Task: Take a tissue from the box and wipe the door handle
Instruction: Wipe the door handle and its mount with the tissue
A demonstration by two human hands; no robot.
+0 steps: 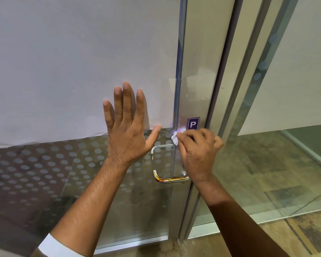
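A chrome door handle (167,179) is fixed near the edge of a glass door (82,71); its lower bend and bar show, and a second bend shows through the glass higher up. My right hand (196,151) is closed around the upper part of the handle with a crumpled white tissue (175,137) sticking out past the fingers. My left hand (127,127) lies flat on the glass, fingers spread, just left of the handle. The tissue box is not in view.
The door's upper glass is frosted white, the lower part has a pattern of grey dots. A purple sign with a white P (193,123) sits above my right hand. A metal door frame (228,71) and a fixed glass panel (285,164) stand to the right.
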